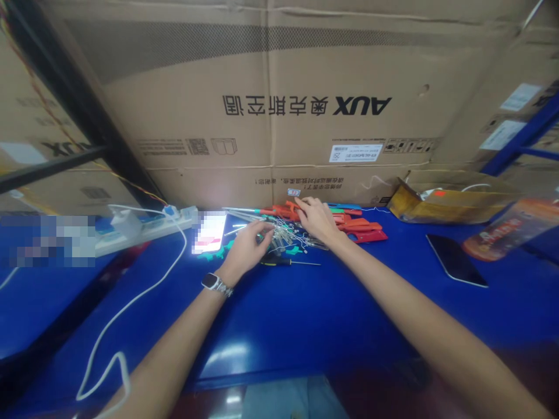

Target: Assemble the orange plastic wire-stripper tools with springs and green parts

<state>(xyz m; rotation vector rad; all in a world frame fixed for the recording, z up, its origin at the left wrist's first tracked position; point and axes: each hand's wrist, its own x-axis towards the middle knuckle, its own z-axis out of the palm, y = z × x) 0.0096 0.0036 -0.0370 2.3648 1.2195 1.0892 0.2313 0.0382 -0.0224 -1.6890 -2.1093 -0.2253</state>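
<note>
My left hand (250, 247), wearing a watch (211, 281) on its wrist, is at the left side of a pile of small metal parts with thin white wires (283, 234). Its fingers curl inward, thumb close to the index finger; what lies between them is too small to make out. Over the back of the pile reaches my right hand (318, 219), with thumb and index finger closed around the end of an orange plastic piece (291, 206). More red-orange plastic pieces (364, 230) lie to its right. Green plastic bits (218, 254) are scattered near my left hand.
A screwdriver (279, 262) lies before the pile. Left are a lit phone (210, 233) and a power strip (148, 224) with a trailing white cable (131, 302). Right are a dark phone (454, 262), an orange bottle (493, 235) and a yellow bag (437, 203). Cardboard (271, 128) stands behind.
</note>
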